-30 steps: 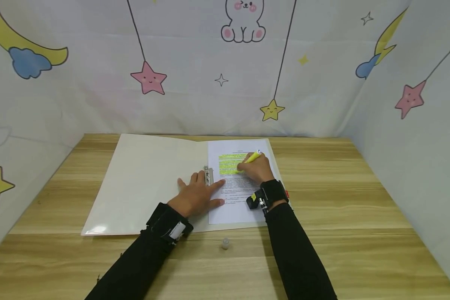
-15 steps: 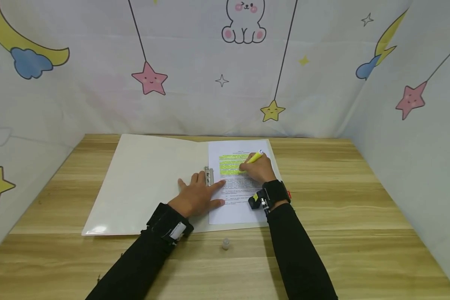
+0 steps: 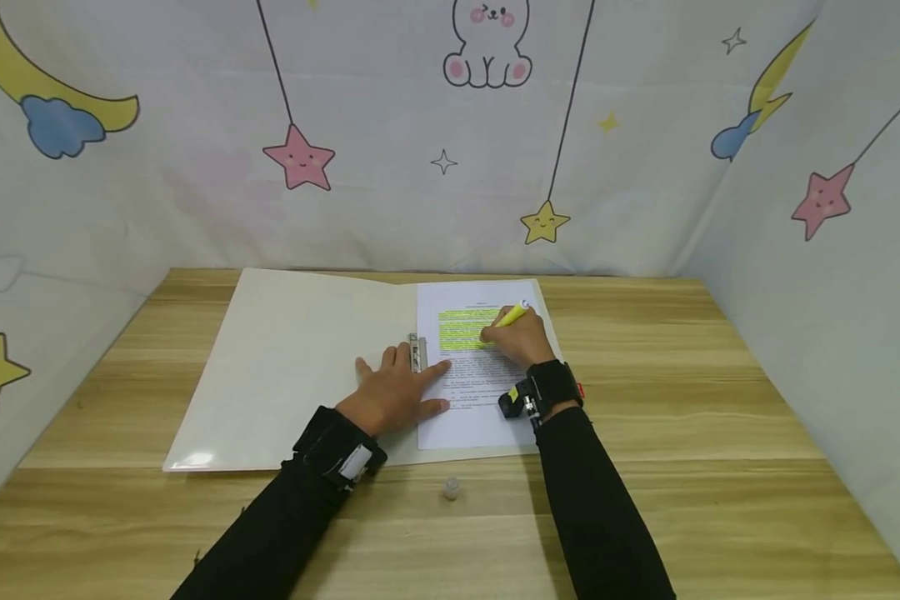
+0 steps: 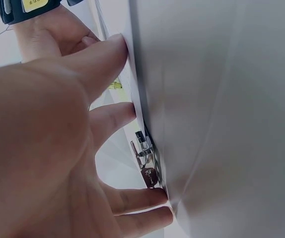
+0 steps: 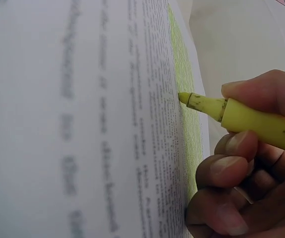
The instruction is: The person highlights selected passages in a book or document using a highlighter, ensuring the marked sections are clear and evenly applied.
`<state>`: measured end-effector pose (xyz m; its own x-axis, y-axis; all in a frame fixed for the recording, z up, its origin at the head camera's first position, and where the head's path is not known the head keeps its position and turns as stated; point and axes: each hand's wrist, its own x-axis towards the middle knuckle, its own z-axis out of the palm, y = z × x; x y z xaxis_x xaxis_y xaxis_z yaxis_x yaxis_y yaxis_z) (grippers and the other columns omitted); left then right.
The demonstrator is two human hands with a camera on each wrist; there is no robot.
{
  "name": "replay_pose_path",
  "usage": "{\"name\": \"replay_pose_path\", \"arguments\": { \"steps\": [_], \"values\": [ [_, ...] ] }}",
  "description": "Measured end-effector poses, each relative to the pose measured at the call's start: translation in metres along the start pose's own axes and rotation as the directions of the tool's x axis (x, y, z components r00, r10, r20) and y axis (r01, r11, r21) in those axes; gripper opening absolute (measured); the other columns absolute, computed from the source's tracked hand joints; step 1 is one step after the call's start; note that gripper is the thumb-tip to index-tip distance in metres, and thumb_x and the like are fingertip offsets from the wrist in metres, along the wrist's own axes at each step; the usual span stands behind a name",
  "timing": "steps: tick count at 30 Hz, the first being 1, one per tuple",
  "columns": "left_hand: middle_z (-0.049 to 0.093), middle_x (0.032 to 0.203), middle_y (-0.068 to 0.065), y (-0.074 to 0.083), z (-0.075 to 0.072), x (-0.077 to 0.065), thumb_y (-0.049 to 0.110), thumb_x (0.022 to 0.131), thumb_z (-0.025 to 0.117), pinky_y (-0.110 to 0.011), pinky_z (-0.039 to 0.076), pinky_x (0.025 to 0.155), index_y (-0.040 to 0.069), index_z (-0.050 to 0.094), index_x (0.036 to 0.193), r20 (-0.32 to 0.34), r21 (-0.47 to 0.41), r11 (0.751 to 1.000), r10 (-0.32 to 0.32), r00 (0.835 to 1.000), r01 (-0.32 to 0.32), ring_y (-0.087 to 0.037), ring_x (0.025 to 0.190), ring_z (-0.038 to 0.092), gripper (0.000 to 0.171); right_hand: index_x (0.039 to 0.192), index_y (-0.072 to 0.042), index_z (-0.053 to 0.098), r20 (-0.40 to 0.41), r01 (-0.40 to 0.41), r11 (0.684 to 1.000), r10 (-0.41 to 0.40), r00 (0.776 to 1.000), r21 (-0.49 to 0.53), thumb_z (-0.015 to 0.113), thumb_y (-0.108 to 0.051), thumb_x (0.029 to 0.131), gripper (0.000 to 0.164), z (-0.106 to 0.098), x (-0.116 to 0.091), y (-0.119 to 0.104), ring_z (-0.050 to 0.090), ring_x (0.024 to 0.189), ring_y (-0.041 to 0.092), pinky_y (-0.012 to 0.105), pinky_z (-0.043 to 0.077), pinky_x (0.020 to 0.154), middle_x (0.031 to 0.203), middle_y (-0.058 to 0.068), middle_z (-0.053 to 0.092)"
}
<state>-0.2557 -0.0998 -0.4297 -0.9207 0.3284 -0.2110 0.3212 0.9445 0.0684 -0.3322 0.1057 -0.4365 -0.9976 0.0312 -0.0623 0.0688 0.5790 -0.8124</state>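
A yellow highlighter [image 5: 259,124] is pinched between the thumb and fingers of my right hand [image 3: 523,337]. In the right wrist view its tip meets the printed sheet [image 3: 465,429] at the edge of a yellow-marked block of text [image 5: 182,64]. My left hand [image 3: 392,392] lies with fingers spread across the spine of an open white folder [image 3: 292,358]. Its thumb and index fingertip touch the left margin of the sheet. Beside those fingers, a metal clip [image 4: 145,153] shows in the left wrist view.
A small pale cap [image 3: 451,488] stands on the wooden table [image 3: 720,433] in front of the folder. A white cloth backdrop [image 3: 375,217] with stars and a moon closes in the back and both sides.
My right hand and the highlighter have shifted slightly to the right along a text line. The left hand, folder and cap stay where they were.
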Motion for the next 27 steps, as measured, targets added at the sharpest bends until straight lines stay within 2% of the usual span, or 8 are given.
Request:
{"name": "replay_pose_path", "arguments": {
  "steps": [8,27],
  "values": [
    [0.032,0.151,-0.028,0.0006,-0.0011,-0.0004,0.063,0.092,0.054,-0.081,0.025,0.103,0.040,0.035,0.152,0.009,-0.005,1.000,0.003,1.000,-0.003,-0.045,0.139,0.031,0.067,0.071,-0.009,0.053,-0.003,-0.026,0.999,0.026,1.000,0.026,0.073,-0.011,0.080,0.023,-0.0030,-0.0005,0.0010,0.048,0.067,0.021,0.034,0.039,0.061,0.071,0.004,0.049],
    [0.032,0.151,-0.028,0.0002,-0.0019,-0.0011,0.063,0.092,0.055,-0.081,0.025,0.103,0.040,0.035,0.152,0.014,-0.015,1.000,-0.004,1.000,0.004,-0.044,0.137,0.032,0.067,0.069,-0.010,0.050,-0.011,-0.028,0.999,0.028,1.000,0.031,0.073,-0.010,0.080,0.025,-0.0082,-0.0014,0.0018,0.046,0.066,0.021,0.034,0.038,0.063,0.068,0.002,0.046]
  ]
}}
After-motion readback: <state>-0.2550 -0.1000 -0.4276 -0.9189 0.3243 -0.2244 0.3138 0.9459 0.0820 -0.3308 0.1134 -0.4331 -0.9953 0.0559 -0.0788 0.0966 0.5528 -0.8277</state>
